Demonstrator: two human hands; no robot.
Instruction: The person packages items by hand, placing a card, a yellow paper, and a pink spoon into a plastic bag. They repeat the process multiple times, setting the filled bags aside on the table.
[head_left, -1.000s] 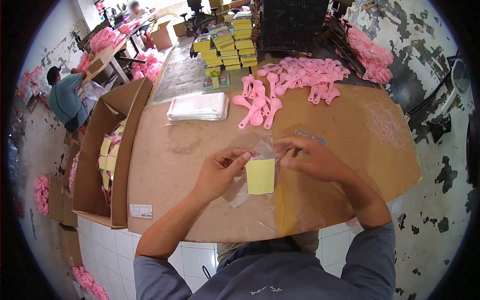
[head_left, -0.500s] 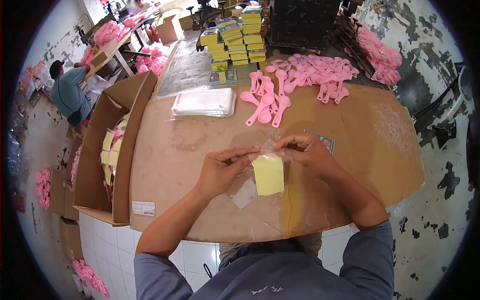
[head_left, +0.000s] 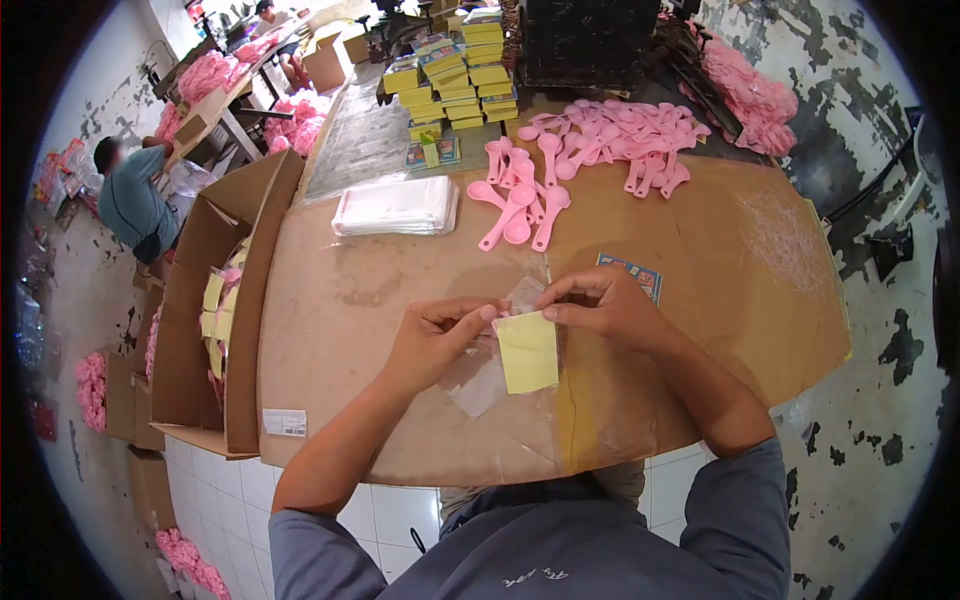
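Observation:
A pale yellow card sits in a clear plastic bag, whose see-through flap sticks up past the card's top edge. At the upper left corner, my left hand pinches the bag between thumb and fingers. The upper right corner is in the closed thumb and forefinger of my right hand. Beneath the left of the card, another clear plastic piece shows on the cardboard. A blue printed card lies just beyond my right hand, partly covered by it.
Pink plastic measuring spoons lie on the cardboard-covered table, near a stack of clear bags. Behind stand stacks of yellow-edged cards. A carton with packed pieces is at left. A person works beyond it.
My right thumb and fingers have moved slightly down onto the card's upper right corner. The bag's flap now shows more plainly above the card. The view has shifted slightly.

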